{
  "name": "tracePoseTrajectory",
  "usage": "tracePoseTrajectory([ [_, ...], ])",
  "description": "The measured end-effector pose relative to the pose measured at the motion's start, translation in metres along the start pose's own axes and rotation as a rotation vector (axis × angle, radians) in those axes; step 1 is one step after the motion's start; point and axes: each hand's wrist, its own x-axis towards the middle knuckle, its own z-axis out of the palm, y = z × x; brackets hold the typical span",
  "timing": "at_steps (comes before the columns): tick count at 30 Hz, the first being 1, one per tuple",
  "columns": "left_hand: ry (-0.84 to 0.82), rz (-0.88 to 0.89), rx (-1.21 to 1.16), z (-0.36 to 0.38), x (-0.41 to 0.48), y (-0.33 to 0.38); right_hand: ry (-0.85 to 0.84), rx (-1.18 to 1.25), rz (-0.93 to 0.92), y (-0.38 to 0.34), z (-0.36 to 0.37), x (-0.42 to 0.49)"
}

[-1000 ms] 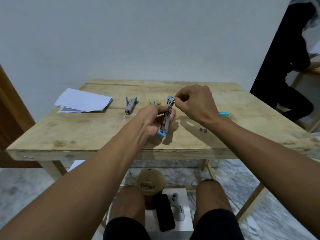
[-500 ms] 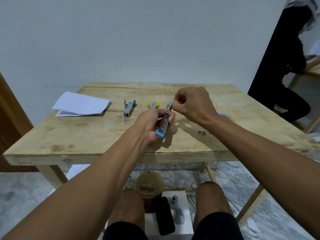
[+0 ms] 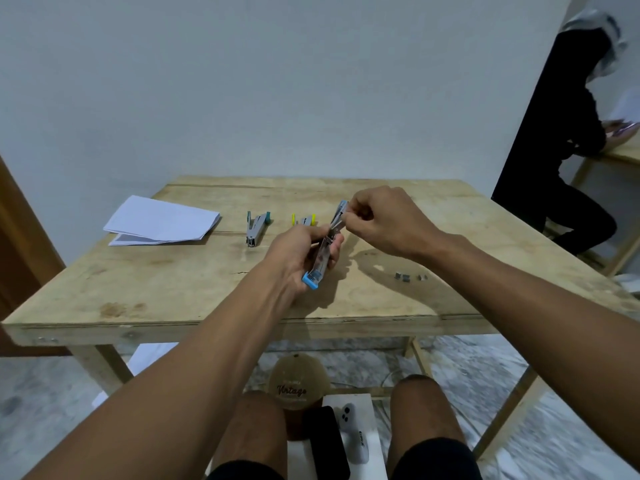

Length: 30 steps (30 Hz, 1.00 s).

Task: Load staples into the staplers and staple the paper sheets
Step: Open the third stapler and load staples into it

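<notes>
My left hand (image 3: 300,252) grips a small metal stapler with blue ends (image 3: 320,263), held open above the wooden table (image 3: 173,289). My right hand (image 3: 384,221) pinches at the stapler's far upper end; what its fingertips hold is hidden. A teal stapler (image 3: 255,226) and a yellow stapler (image 3: 304,220) lie on the table behind. A stack of white paper sheets (image 3: 162,225) lies at the back left. Loose staple strips (image 3: 408,277) lie on the table under my right forearm.
A second person in dark clothes (image 3: 561,161) sits at another table to the right. Under the table, by my knees, are a brown cap (image 3: 298,382), a black phone (image 3: 329,445) and a white box (image 3: 375,441). A wall stands close behind the table.
Both hands and the blue stapler have stayed almost in place. My right hand's fingers shifted slightly at the stapler's upper end. The camera view has tilted a little.
</notes>
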Motion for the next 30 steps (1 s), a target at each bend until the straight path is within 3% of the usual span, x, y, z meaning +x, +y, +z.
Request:
tracePoseTrajectory([
  [6, -0.057, -0.004, -0.001, 0.004, -0.001, -0.001, -0.026, 0.040, 0.032, 0.010, -0.007, 0.005],
  [15, -0.077, -0.004, 0.004, 0.008, -0.005, -0.002, 0.234, 0.125, 0.121, 0.012, 0.007, 0.000],
  [20, -0.082, -0.007, 0.009, 0.003, -0.006, -0.002, 0.218, -0.068, -0.035, 0.013, 0.016, -0.008],
  [22, -0.085, -0.014, 0.037, 0.001, -0.008, -0.001, 0.244, -0.083, 0.016, 0.018, 0.013, -0.006],
  [24, -0.101, -0.030, 0.062, 0.001, -0.010, -0.001, 0.295, 0.030, 0.178, 0.020, 0.004, -0.002],
  [27, -0.109, -0.071, 0.058, 0.000, -0.011, 0.000, 0.199, 0.449, 0.394, 0.021, -0.003, 0.004],
  [30, -0.081, -0.092, 0.005, 0.006, -0.012, 0.002, 0.118, 0.691, 0.445, 0.014, -0.007, 0.004],
])
